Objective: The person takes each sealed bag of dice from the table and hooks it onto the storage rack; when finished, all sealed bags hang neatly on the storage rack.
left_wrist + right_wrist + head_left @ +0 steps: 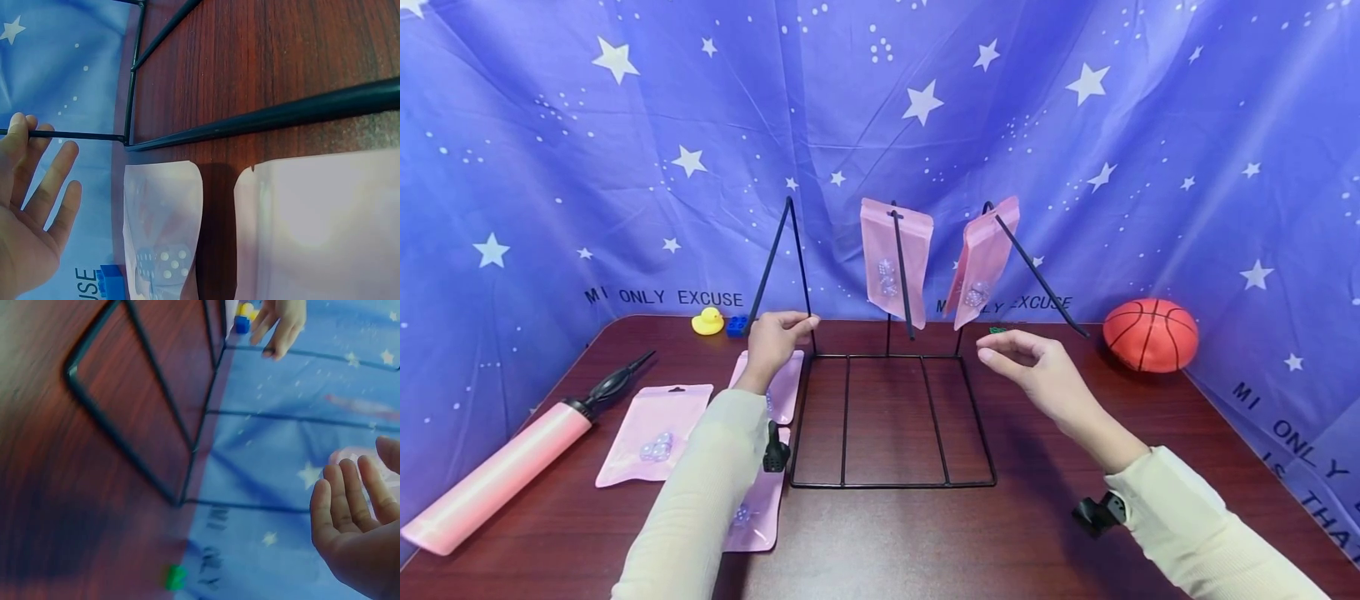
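Observation:
A black wire display rack [895,484] stands on the table, with three upright wires that bend forward into hooks. My left hand [775,343] pinches the left upright between thumb and fingertips; in the left wrist view the hand's [31,215] other fingers are spread. A pink pouch [877,242] of dice hangs on the middle hook and another pink pouch [991,250] on the right one. The left hook bears nothing. My right hand [1048,371] hovers right of the rack, holding nothing, its fingers loosely bent in the right wrist view [369,531].
Several pink dice pouches lie left of the rack, one pouch [643,417] apart from the others. A pink hand pump [512,475] lies at far left. Along the back are a yellow duck [707,322], a blue brick [737,326], a green piece [997,330] and a small basketball [1151,336].

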Demonstrator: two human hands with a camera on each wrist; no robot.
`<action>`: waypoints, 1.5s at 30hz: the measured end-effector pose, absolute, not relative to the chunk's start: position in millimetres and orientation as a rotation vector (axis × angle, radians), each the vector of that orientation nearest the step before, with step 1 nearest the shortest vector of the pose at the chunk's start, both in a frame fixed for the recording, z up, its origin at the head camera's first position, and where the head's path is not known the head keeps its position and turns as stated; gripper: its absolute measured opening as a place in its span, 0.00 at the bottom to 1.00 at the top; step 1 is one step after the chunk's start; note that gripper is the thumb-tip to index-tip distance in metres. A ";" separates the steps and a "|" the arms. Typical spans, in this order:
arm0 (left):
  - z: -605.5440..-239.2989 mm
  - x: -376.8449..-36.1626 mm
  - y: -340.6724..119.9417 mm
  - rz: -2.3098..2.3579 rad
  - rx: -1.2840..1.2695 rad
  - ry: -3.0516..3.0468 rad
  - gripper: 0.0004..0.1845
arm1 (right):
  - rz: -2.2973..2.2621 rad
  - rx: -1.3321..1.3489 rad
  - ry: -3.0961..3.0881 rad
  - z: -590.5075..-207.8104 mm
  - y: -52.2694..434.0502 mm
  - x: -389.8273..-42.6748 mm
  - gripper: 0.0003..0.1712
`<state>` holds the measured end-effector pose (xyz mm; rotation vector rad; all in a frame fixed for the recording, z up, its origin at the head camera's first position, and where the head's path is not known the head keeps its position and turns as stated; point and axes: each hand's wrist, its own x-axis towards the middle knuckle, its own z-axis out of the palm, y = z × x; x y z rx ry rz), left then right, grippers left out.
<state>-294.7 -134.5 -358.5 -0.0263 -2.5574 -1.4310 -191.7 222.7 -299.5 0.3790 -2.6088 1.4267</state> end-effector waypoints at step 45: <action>-359.0 -296.4 -134.9 -1.463 0.000 -2.563 0.18 | 1.476 0.301 -2.728 -365.8 244.0 -296.8 0.27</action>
